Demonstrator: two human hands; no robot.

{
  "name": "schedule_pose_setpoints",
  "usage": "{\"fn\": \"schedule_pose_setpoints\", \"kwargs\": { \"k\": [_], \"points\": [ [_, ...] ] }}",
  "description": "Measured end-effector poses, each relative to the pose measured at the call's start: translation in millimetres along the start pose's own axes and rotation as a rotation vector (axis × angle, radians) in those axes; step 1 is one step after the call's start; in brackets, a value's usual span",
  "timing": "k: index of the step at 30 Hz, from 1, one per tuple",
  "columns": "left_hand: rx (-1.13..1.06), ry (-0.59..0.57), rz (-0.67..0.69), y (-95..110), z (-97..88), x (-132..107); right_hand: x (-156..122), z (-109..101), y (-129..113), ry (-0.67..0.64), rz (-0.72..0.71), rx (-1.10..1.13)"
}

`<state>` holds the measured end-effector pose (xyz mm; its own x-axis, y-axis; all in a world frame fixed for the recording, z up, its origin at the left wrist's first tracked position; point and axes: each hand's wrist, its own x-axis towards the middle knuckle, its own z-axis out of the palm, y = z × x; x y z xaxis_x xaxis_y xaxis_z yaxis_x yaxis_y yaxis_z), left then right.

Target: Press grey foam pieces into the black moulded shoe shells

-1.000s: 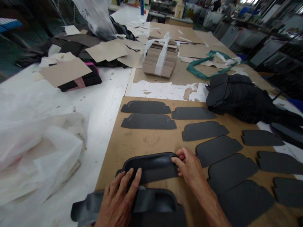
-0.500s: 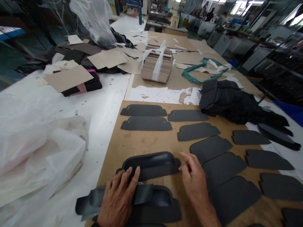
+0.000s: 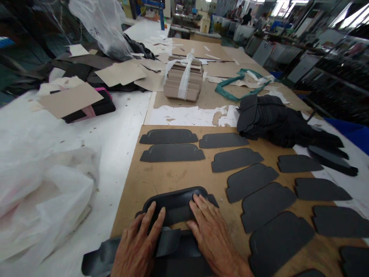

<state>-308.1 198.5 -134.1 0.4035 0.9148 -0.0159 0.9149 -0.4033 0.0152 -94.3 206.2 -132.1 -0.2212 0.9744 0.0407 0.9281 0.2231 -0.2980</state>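
A black moulded piece with a raised rim and a recess (image 3: pixel 175 213) lies on the brown board, in front of me. On its left part rest the spread fingertips of my left hand (image 3: pixel 138 242). My right hand (image 3: pixel 210 231) lies flat with fingers extended, fingertips on the right side of the recess. A curved dark strip (image 3: pixel 168 242) passes under my left hand and sticks out on both sides; whether the palm grips it is hidden. Nearer to me, a second moulded piece (image 3: pixel 181 265) is partly covered by both hands.
Several flat dark grey cut pieces (image 3: pixel 268 206) lie in rows on the brown board (image 3: pixel 173 175). A black stack of pieces (image 3: pixel 265 119) stands at the right, a tied cardboard bundle (image 3: pixel 183 82) farther back. Crumpled clear plastic (image 3: pixel 46 204) covers the left of the white table.
My right hand has moved left from beside the moulded piece onto its recess, and its fingers have straightened. My left hand stays on the piece. The whole view has shifted slightly.
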Motion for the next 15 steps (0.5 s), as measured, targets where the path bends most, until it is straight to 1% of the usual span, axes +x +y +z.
{"fn": "schedule_pose_setpoints", "kwargs": {
  "k": [3,9,12,15],
  "points": [
    [-0.011,-0.021,-0.020,1,-1.5,0,1,-4,5,-0.023,0.008,0.031],
    [-0.079,-0.006,0.006,-2,-8.5,2,4,-13,24,-0.109,-0.137,0.050],
    [-0.105,-0.006,0.022,-6,-11.2,4,5,-16,27,-0.106,-0.166,0.049],
    [-0.117,-0.050,0.018,-7,-14.3,4,6,-18,26,-0.094,-0.162,0.038]
  ]
}}
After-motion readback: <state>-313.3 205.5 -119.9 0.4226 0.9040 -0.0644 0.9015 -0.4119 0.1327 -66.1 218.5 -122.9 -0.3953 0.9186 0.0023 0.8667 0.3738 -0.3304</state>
